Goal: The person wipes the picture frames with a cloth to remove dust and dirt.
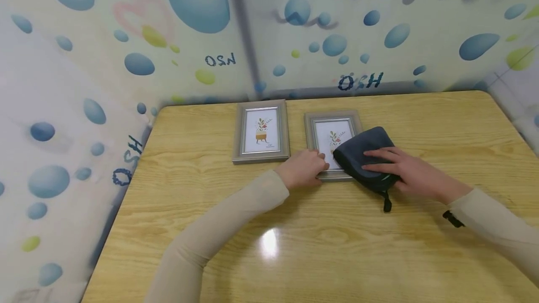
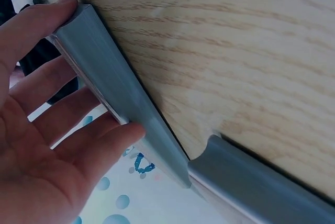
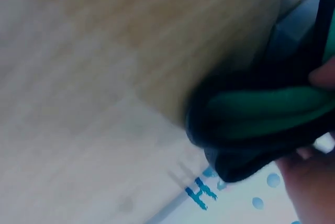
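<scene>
My left hand (image 1: 303,167) grips the near left corner of the right-hand picture frame (image 1: 323,130). In the left wrist view its thumb and fingers hold the frame's silver-grey border (image 2: 104,67). Over the frame's right side lies a dark blue-grey zip pouch (image 1: 364,153), covering part of the flower print. My right hand (image 1: 414,172) holds the pouch from the right, its fingers spread across the top and the thumb hidden underneath in the head view. The right wrist view shows the pouch's green lining (image 3: 251,111) between dark edges.
A matching picture frame (image 1: 261,130) lies to the left, its border (image 2: 256,177) also visible in the left wrist view. Both frames lie on a light wooden table (image 1: 337,256). Behind the table rises a wall covering (image 1: 261,50) with blue drops. A black zipper pull (image 1: 387,202) hangs from the pouch.
</scene>
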Action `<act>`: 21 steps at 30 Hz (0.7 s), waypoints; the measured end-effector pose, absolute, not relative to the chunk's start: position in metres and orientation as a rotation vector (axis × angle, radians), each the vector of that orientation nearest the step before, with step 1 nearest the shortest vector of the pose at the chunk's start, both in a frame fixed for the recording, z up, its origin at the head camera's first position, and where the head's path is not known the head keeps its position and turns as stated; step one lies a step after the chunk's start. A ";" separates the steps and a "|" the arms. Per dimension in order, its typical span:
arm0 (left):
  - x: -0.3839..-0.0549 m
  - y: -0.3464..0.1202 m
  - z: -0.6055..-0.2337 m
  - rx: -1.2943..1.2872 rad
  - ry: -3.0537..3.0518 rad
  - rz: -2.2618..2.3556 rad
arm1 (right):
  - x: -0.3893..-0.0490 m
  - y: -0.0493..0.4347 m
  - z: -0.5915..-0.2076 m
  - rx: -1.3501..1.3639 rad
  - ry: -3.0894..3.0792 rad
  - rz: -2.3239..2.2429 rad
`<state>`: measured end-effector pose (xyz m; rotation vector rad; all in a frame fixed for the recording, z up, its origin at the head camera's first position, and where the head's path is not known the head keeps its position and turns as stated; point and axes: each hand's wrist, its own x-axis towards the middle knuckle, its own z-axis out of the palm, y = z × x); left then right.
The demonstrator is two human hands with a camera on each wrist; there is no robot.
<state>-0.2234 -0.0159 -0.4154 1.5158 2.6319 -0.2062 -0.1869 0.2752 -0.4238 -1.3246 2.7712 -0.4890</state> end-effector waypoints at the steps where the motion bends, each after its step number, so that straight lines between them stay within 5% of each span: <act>1: -0.223 -0.016 -0.415 1.514 2.630 -0.204 | -0.185 0.275 -0.424 -1.284 2.774 -0.522; 11: -0.226 -0.017 -0.415 1.523 2.630 -0.201 | -0.192 0.267 -0.419 -1.022 2.692 -0.777; 21: -0.224 -0.014 -0.414 1.509 2.616 -0.228 | -0.254 0.252 -0.415 -0.904 2.697 -0.792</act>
